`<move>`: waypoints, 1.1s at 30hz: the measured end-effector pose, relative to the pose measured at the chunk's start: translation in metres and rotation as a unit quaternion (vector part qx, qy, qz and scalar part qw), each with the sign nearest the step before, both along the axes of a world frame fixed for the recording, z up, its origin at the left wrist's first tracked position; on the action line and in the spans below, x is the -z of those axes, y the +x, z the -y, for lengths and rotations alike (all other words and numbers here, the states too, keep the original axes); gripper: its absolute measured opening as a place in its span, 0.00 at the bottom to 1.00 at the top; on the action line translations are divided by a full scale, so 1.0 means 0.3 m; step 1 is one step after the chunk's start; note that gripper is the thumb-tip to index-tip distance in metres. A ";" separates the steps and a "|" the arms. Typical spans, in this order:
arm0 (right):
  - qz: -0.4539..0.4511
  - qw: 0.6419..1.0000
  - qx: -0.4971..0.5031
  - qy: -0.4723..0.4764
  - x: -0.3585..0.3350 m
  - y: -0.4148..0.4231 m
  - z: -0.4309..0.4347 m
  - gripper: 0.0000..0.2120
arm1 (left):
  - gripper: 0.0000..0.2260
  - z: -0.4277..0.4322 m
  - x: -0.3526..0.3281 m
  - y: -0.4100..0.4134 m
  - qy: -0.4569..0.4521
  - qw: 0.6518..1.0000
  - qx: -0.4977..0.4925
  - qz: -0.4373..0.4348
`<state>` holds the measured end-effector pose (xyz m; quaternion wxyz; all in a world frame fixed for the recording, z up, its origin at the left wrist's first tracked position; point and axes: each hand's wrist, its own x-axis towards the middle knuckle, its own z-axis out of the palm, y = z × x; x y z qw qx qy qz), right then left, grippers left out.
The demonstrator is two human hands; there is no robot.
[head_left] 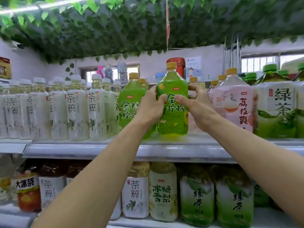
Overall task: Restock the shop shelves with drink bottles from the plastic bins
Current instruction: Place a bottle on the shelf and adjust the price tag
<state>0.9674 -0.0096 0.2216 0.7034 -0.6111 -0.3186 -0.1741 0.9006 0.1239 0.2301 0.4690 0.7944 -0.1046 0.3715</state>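
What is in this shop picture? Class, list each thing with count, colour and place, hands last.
held bottle: one, green with yellow cap, middle of upper shelf.
matching bottle: one, green, left of it.
white-capped bottles: many, pale, upper shelf left.
pink-label bottle: one in front, pink, right of held bottle.
green-capped bottles: several, green and white, far right.
bottom-row bottles: a row, orange, white, green, below the shelf.
leaf garland: one mass, green, overhead.
left hand: one, grips held bottle's left side.
right hand: one, grips its right side.

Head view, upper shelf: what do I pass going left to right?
White-label bottles → standing green-label bottle → left hand → held green-label bottle → right hand → pink-label bottle → green-capped tea bottles.
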 end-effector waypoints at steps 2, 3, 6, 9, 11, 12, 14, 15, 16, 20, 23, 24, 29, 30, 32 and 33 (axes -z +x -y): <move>-0.008 1.000 -0.003 -0.008 0.028 0.019 -0.009 0.28 | 0.16 0.000 0.012 0.008 0.019 0.999 -0.025 -0.009; -0.009 1.000 -0.001 -0.014 0.041 0.028 -0.013 0.28 | 0.19 0.003 0.016 0.008 0.029 0.999 -0.035 -0.012; -0.014 0.999 -0.003 -0.034 0.061 0.038 -0.012 0.26 | 0.26 0.007 0.028 0.004 0.049 0.997 -0.062 -0.016; -0.007 0.998 -0.002 -0.061 0.060 0.039 -0.005 0.24 | 0.29 0.018 0.051 0.000 0.047 0.996 -0.076 -0.010; -0.007 0.997 0.002 -0.079 0.072 0.032 0.002 0.26 | 0.30 0.023 0.085 0.005 0.044 0.995 -0.088 0.006; -0.008 0.995 0.004 -0.096 0.085 0.029 0.006 0.28 | 0.30 0.025 0.109 0.007 0.041 0.995 -0.095 0.011; -0.004 0.988 0.014 -0.154 0.118 0.019 0.008 0.33 | 0.32 0.028 0.170 0.010 0.037 0.994 -0.107 0.003; 0.001 0.983 0.022 -0.183 0.132 0.014 0.008 0.34 | 0.33 0.029 0.205 0.007 0.042 0.993 -0.111 -0.007; 0.005 0.978 0.030 -0.205 0.141 0.014 0.009 0.33 | 0.33 0.031 0.238 -0.001 0.056 0.991 -0.119 -0.015; 0.017 0.967 0.044 -0.251 0.145 0.012 0.014 0.29 | 0.29 0.036 0.314 -0.029 0.128 0.977 -0.172 0.015; 0.024 0.966 0.052 -0.251 0.152 0.014 0.022 0.30 | 0.27 0.033 0.330 -0.037 0.153 0.968 -0.197 0.032; 0.020 0.968 0.047 -0.246 0.153 0.015 0.025 0.30 | 0.26 0.031 0.335 -0.040 0.154 0.967 -0.200 0.033; 0.003 0.969 0.038 -0.242 0.153 0.043 0.022 0.38 | 0.24 0.027 0.345 -0.053 0.130 0.969 -0.206 0.048; 0.004 0.970 0.036 -0.241 0.153 0.046 0.021 0.40 | 0.23 0.028 0.346 -0.054 0.129 0.969 -0.206 0.050; 0.001 0.972 0.029 -0.232 0.152 0.049 0.021 0.40 | 0.21 0.028 0.349 -0.055 0.124 0.969 -0.205 0.052; 0.000 0.973 0.024 -0.230 0.151 0.048 0.022 0.40 | 0.20 0.028 0.351 -0.055 0.121 0.969 -0.207 0.055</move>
